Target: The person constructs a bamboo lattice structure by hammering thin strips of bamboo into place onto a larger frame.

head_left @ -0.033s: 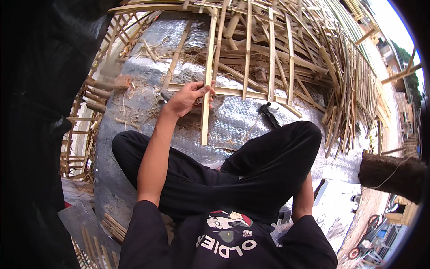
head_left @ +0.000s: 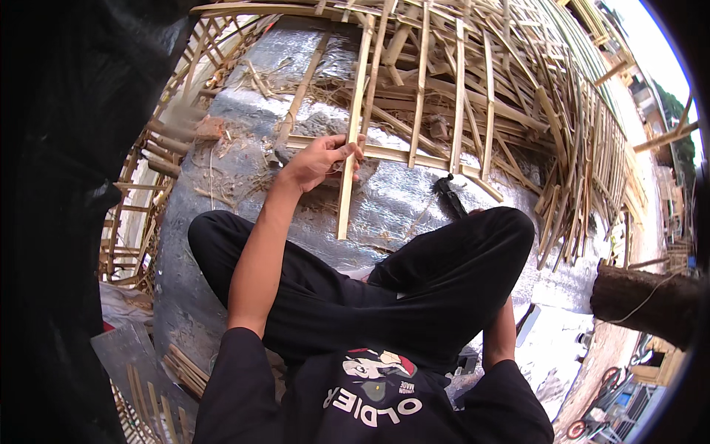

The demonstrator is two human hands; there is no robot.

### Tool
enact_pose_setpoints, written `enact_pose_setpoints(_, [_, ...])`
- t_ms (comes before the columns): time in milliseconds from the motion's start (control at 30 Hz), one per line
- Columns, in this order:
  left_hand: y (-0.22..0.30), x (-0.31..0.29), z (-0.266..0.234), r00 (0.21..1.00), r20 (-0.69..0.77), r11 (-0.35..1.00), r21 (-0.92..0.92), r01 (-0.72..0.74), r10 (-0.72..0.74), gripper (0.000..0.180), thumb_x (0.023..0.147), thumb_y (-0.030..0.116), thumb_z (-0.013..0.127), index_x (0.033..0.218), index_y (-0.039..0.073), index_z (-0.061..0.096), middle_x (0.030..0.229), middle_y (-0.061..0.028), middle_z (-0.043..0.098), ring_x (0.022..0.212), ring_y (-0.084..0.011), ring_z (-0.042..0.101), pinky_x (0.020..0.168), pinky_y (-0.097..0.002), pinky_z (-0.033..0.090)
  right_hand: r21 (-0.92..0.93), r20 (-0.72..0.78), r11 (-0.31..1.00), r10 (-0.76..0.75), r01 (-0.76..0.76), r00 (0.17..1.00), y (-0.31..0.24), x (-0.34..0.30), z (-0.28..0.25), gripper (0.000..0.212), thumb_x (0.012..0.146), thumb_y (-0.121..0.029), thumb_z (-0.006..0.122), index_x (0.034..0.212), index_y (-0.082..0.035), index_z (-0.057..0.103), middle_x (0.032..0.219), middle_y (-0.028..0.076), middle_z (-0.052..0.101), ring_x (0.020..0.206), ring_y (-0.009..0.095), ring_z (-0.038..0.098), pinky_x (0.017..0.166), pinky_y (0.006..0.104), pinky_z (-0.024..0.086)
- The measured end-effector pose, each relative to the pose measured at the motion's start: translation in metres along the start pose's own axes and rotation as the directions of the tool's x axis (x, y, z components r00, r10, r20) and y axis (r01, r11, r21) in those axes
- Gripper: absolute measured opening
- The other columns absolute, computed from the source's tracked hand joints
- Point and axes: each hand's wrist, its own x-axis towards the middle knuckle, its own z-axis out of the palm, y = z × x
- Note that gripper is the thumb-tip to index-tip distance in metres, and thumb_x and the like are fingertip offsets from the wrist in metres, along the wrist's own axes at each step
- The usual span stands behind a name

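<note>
My left hand [head_left: 325, 163] is closed around a long pale bamboo strip [head_left: 345, 203], fingers and thumb wrapped on it where it crosses a horizontal crosspiece [head_left: 388, 154]. The strip's lower end juts toward my lap. Several other strips [head_left: 420, 96] run away from me to the right of it and meet the same crosspiece. A black hammer-like tool [head_left: 450, 196] shows just beyond my right knee, its lower part hidden. My right forearm passes behind that knee, so the right hand and its fingers are hidden.
Loose bamboo strips [head_left: 551, 148] are heaped at the far right. Under me lies a crumpled silver sheet [head_left: 392, 200] with dirt and shavings. A thick dark log [head_left: 640, 300] lies at the right; bamboo latticework [head_left: 137, 214] stands left. Near my left elbow are short strips [head_left: 185, 370].
The whole scene sits slightly further right in the picture, as from a small head movement. My left hand keeps its grip on the bamboo strip.
</note>
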Motion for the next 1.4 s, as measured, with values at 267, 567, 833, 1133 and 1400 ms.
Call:
enact_pose_setpoints(267, [-0.004, -0.021, -0.016, 1.0, 0.01, 0.998, 0.05, -0.023, 0.023, 0.046, 0.102, 0.029, 0.06, 0.136, -0.002, 0.052, 0.101, -0.0055, 0.065, 0.086, -0.013, 0.065, 0.078, -0.0341, 0.062, -0.319, 0.055, 0.945, -0.064, 0.078, 0.996, -0.006, 0.024, -0.036, 0.033, 0.096, -0.029, 0.069, 0.111, 0.001, 0.065, 0.1, 0.009, 0.07, 0.093, 0.014, 0.064, 0.085, 0.0316, 0.05])
enact_pose_setpoints(567, [-0.004, -0.012, -0.002, 0.961, -0.269, 0.983, 0.148, 0.104, -0.061, 0.037, 0.097, 0.036, 0.068, 0.115, 0.003, 0.069, 0.09, 0.0005, 0.067, 0.074, -0.0071, 0.064, 0.056, -0.0255, 0.058, -0.752, 0.092, 0.526, -0.513, 0.397, 0.853, -0.131, 0.008, -0.008, 0.034, 0.088, -0.02, 0.077, 0.097, 0.006, 0.057, 0.086, 0.021, 0.071, 0.079, 0.029, 0.07, 0.072, 0.0382, 0.053])
enact_pose_setpoints(833, [-0.004, -0.006, 0.047, 0.84, -0.472, 0.339, 0.862, 0.377, 0.267, 0.041, 0.095, 0.044, 0.066, 0.092, 0.003, 0.072, 0.071, -0.0126, 0.069, 0.065, -0.0285, 0.068, 0.061, -0.0403, 0.051, 0.099, -0.287, 0.67, -0.688, 0.735, 0.666, -0.108, 0.013, 0.085, 0.035, 0.094, -0.012, 0.073, 0.119, 0.001, 0.053, 0.106, 0.012, 0.071, 0.1, 0.015, 0.067, 0.087, 0.0295, 0.053])
enact_pose_setpoints(1133, [-0.013, -0.01, 0.055, 0.765, -0.384, 0.414, 0.894, 0.169, 0.518, 0.025, 0.09, 0.027, 0.074, 0.093, 0.003, 0.068, 0.063, -0.0048, 0.06, 0.056, -0.0159, 0.057, 0.057, -0.033, 0.045, -0.192, -0.096, 0.758, -0.646, 0.623, 0.757, -0.079, 0.021, 0.155, 0.02, 0.1, -0.016, 0.062, 0.106, 0.003, 0.064, 0.093, 0.012, 0.072, 0.089, 0.018, 0.07, 0.081, 0.0319, 0.054])
enact_pose_setpoints(1400, [-0.021, -0.01, 0.03, 0.866, -0.362, 0.466, 0.867, 0.177, 0.346, 0.045, 0.08, 0.022, 0.078, 0.123, 0.01, 0.066, 0.115, -0.0146, 0.062, 0.096, -0.0283, 0.065, 0.083, -0.0401, 0.053, -0.77, 0.38, 0.508, -0.123, 0.387, 0.917, -0.05, -0.003, 0.18, 0.065, 0.078, -0.037, 0.085, 0.12, 0.007, 0.062, 0.114, 0.025, 0.069, 0.105, 0.036, 0.068, 0.096, 0.0447, 0.052])
